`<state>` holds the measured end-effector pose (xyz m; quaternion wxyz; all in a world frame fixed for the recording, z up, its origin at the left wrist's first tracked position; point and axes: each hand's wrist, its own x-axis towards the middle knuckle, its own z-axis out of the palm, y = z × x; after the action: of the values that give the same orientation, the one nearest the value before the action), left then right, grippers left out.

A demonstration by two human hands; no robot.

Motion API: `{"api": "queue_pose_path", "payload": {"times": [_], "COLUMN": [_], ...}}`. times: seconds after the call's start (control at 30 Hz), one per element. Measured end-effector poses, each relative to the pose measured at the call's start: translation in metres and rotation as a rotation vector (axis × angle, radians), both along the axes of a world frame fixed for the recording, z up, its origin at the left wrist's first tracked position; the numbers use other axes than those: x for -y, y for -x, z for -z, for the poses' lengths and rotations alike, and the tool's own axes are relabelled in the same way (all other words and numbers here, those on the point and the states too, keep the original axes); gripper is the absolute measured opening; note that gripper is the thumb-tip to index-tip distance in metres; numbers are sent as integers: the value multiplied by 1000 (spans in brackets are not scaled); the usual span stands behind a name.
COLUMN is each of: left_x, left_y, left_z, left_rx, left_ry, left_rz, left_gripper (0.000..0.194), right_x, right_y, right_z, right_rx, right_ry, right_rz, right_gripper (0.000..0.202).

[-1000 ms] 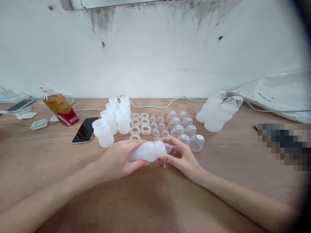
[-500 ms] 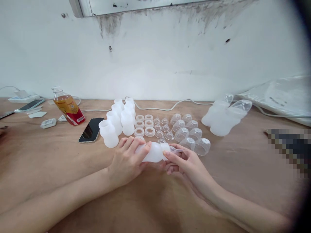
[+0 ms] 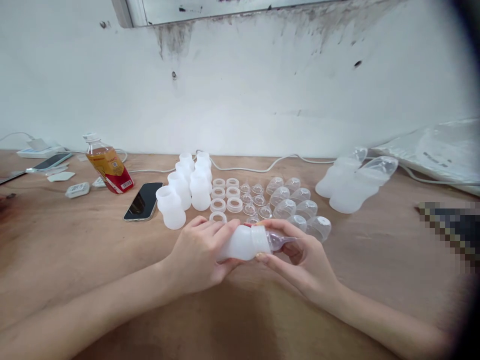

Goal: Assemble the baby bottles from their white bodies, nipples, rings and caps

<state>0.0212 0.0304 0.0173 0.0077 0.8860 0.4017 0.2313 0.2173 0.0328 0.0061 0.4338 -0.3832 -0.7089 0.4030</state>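
Observation:
A milky white baby bottle point(image 3: 240, 243) lies sideways between my hands above the table, its clear nipple point(image 3: 276, 241) pointing right. My left hand point(image 3: 204, 250) is wrapped round the bottle's body. With thumb and fingers, my right hand point(image 3: 296, 255) grips the collar ring point(image 3: 260, 240) at the bottle's neck. Just beyond stand several open white bottles point(image 3: 180, 187) in two rows. Beside them lie several collar rings point(image 3: 234, 205), clear nipples point(image 3: 258, 200) and clear dome caps point(image 3: 285, 209), also in rows.
Capped bottles point(image 3: 350, 190) stand at the right, near a plastic bag point(image 3: 442, 150). On the left are a black phone point(image 3: 143, 202), a drink bottle point(image 3: 109, 165) and a small white box point(image 3: 77, 190). A white cable point(image 3: 270, 167) runs along the wall.
The bottle has shifted slightly right and lower in view. My right hand's fingers have opened wider and moved round the collar, exposing more of the nipple.

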Motion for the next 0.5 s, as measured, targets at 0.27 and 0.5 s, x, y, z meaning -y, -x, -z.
{"api": "queue_pose_path", "payload": {"times": [0.27, 0.5], "left_x": [0, -6], "left_y": [-3, 3], "left_z": [12, 23], "left_rx": [21, 186], "left_ry": [-197, 56], "left_rz": [-59, -159], "left_gripper": [48, 48], "right_x": [5, -5], "right_y": [7, -45], "right_z": [-5, -10], "right_rx": [-9, 521], "right_ry": [156, -698], "right_rz": [47, 288], "right_gripper": [37, 58]}}
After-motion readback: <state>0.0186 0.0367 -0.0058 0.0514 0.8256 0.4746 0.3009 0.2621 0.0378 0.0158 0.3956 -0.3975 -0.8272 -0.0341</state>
